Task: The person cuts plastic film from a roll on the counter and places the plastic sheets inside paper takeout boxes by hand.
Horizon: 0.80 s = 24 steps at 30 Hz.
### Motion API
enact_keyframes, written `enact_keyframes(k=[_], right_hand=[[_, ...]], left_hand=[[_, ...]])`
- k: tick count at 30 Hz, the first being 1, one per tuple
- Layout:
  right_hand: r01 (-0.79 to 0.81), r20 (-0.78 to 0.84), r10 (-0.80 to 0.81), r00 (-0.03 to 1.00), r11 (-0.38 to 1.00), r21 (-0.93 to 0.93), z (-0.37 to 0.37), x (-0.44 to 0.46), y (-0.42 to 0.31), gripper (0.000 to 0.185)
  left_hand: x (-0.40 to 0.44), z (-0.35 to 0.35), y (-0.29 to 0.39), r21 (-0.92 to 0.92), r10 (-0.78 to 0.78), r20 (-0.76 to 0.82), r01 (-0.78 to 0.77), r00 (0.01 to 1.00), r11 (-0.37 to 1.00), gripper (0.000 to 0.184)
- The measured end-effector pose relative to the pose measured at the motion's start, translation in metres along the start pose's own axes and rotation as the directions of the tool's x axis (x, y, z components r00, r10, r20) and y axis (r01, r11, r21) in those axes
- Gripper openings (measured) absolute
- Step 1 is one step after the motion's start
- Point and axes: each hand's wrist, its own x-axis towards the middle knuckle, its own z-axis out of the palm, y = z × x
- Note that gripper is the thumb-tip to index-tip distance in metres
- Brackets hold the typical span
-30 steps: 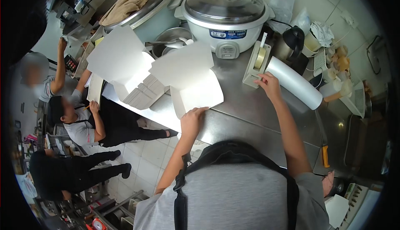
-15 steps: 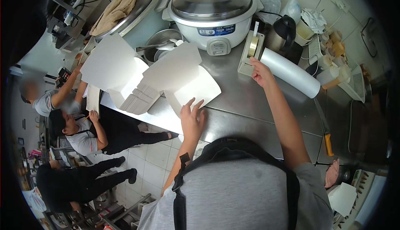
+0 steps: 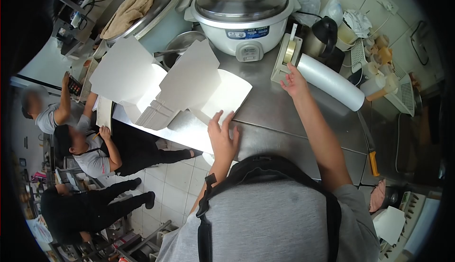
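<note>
Left hand [image 3: 222, 137]: fingers spread, it was at the near edge of an open white cardboard box [image 3: 226, 93].
Right hand [image 3: 295, 81]: fingers parted, it was beside a beige tape dispenser [image 3: 278, 66].
Crowding: a long whitish roll [image 3: 332, 82] lay right of it; stacked white cardboard boxes [image 3: 154, 115] stood left of the left hand.
Pot: beyond that hand, a round metal pot [image 3: 185, 38] held a utensil [image 3: 166, 52].

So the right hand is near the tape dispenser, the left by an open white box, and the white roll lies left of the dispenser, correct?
No: the head view shows the white roll right of the tape dispenser, not left. The right hand is near the dispenser, the left hand by an open white box.
</note>
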Motion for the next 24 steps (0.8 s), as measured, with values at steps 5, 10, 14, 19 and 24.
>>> enact_keyframes(k=[5,10,14,19,24], right_hand=[[0.115,0.071,-0.112,0.991,0.992,-0.048,-0.001,-0.009,0.011,0.048],[0.212,0.159,-0.201,0.967,0.976,-0.054,-0.014,-0.006,0.025,0.057],[0.26,0.113,-0.251,0.961,0.963,-0.07,-0.017,-0.009,0.04,0.058],[0.323,0.143,-0.307,0.941,0.941,-0.105,-0.02,-0.021,0.05,0.066],[0.298,0.142,-0.277,0.95,0.941,-0.158,-0.029,-0.012,0.052,0.07]], left_hand=[[-0.006,0.018,-0.048,0.15,-0.067,0.058,0.057,0.996,0.987,0.036],[-0.002,0.006,-0.073,0.202,-0.064,0.024,0.058,0.998,0.978,0.022],[0.0,0.004,-0.079,0.207,-0.037,0.013,0.034,0.999,0.978,0.016],[0.0,0.003,-0.072,0.205,-0.056,0.015,0.052,0.998,0.977,0.017],[-0.002,0.003,-0.072,0.205,-0.074,0.047,0.063,0.996,0.977,0.021]])
